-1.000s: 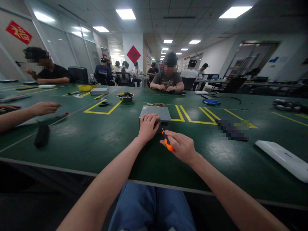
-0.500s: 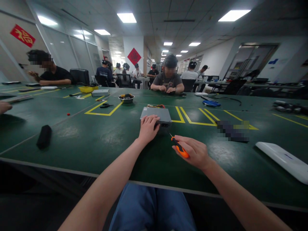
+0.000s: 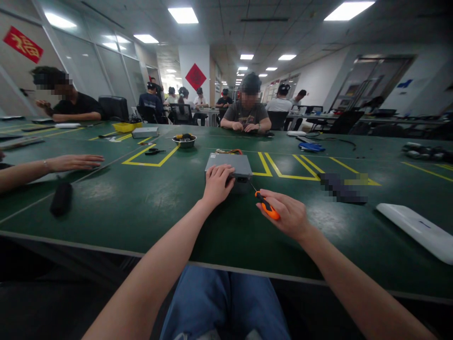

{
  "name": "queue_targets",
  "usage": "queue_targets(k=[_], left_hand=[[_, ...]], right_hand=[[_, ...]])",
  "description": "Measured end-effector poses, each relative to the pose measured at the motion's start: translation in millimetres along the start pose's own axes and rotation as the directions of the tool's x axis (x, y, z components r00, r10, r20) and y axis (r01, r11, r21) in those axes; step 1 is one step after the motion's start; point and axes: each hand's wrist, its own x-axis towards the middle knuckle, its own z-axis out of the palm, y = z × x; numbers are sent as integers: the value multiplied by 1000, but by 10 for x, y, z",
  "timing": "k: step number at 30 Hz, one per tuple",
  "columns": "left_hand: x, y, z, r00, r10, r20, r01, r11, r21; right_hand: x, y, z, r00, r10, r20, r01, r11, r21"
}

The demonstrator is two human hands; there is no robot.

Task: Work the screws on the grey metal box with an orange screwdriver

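Head view: what's the biggest thing in front?

A long green table [image 3: 159, 222] marked with yellow lines.

What's on it?

A flat grey metal box [image 3: 228, 165] lies just ahead of the person, with a metal bowl [image 3: 184, 141] farther off to its left.

And the hands?

The left hand [image 3: 218, 185] rests on the box's near edge, fingers relaxed, not gripping. The right hand [image 3: 283, 213], just beside the box, grasps a small orange-handled screwdriver [image 3: 266, 206].
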Motion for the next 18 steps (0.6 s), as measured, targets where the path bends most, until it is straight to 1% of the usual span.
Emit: queue_targets(k=[4, 8, 10, 12, 14, 16, 18], left_hand=[[2, -3, 5, 1000, -3, 3, 3, 1000, 8], [2, -8, 11, 1000, 1, 0, -1, 1000, 5], [4, -7, 9, 1000, 1, 1, -1, 1000, 5], [6, -4, 6, 1000, -2, 5, 2, 1000, 8], [7, 0, 2, 1000, -7, 9, 7, 1000, 10], [8, 4, -1, 1000, -10, 8, 10, 1000, 9], [6, 5, -2, 1000, -7, 1, 7, 1000, 5]], right_hand=[[9, -3, -1, 1000, -8, 7, 8, 1000, -4], [3, -3, 15, 1000, 12, -5, -12, 1000, 0], [6, -9, 15, 1000, 19, -8, -19, 999, -29], [17, -22, 2, 1000, -4, 0, 4, 996, -90], [31, -38, -18, 998, -57, 25, 59, 990, -129], [39, -53, -34, 994, -97, 52, 102, 989, -112], [35, -68, -36, 992, -95, 81, 100, 993, -59]])
